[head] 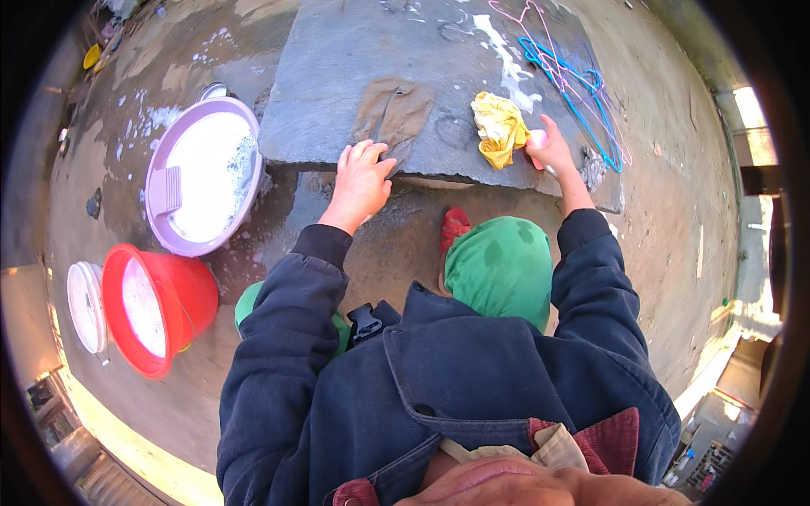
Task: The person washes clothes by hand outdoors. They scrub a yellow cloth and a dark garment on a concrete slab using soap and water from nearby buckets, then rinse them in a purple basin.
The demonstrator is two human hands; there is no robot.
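Note:
A wet brown garment (398,114) lies spread on the grey stone slab (316,82). My left hand (362,182) is at its near end by the slab's edge, fingers slightly apart over the cloth without gripping it. On the right, my right hand (552,149) holds a small pink object (538,138), mostly hidden by the fingers; I cannot tell what it is. Just left of that hand sits a crumpled yellow and white cloth (498,129). A small grey cloth (592,169) lies to the right of my right wrist.
Pink, blue and purple hangers (573,104) lie at the slab's right. Foam (506,63) streaks its surface. Left of the slab stands a purple basin (251,209) of suds with a ribbed washboard part. A red bucket (199,291) of sudsy water stands beside a white bucket (85,307).

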